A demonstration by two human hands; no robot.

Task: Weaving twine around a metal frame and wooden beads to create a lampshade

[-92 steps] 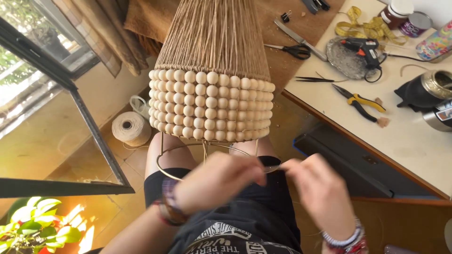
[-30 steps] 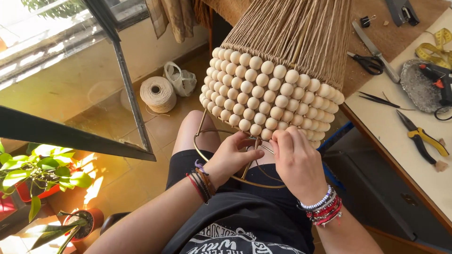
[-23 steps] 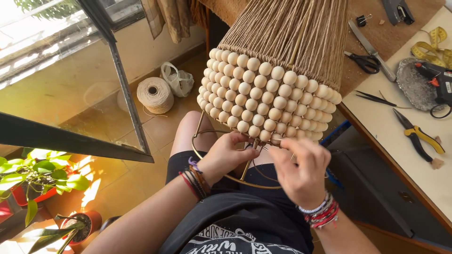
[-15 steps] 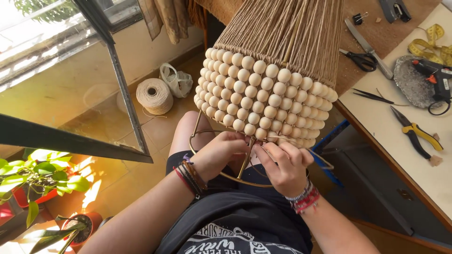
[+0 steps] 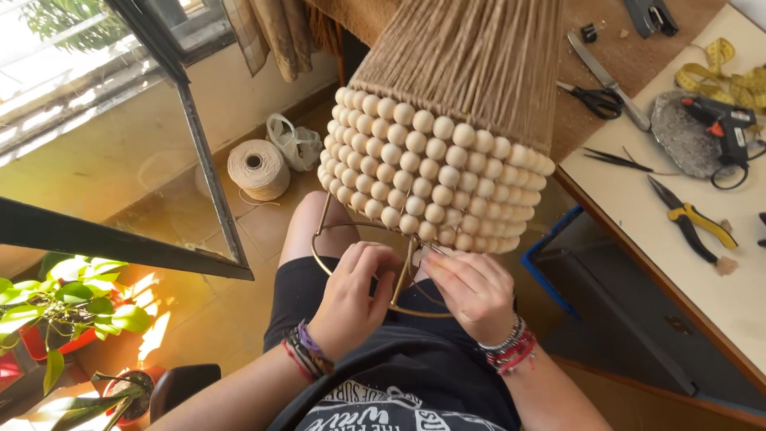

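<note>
- I am looking down at a lampshade (image 5: pixel 447 120) resting on the lap, its far part wound in twine, its near band covered in rows of wooden beads (image 5: pixel 431 187).
- A bare brass ring (image 5: pixel 319 259) and upright struts are showing below the beads, just above the thighs.
- The left hand (image 5: pixel 351 299) is lying against the ring and a strut, fingers curled loosely; I cannot tell whether it is actually gripping the wire.
- The right hand (image 5: pixel 471 291) is sitting just under the lowest bead row, fingertips pinched together at the strut; what they are pinching is too small to tell.
- Both wrists are carrying stacked bracelets.
- On the floor to the far left, a twine spool (image 5: pixel 257 168) is standing beside a small bag (image 5: pixel 297 142).
- On the table (image 5: pixel 718 303) to the right, pliers (image 5: pixel 690 227), a glue gun (image 5: pixel 718 120), scissors (image 5: pixel 594 97) and a tape measure (image 5: pixel 722 76) are lying well apart from the hands.
- A potted plant (image 5: pixel 64 299) is sitting at near left.
</note>
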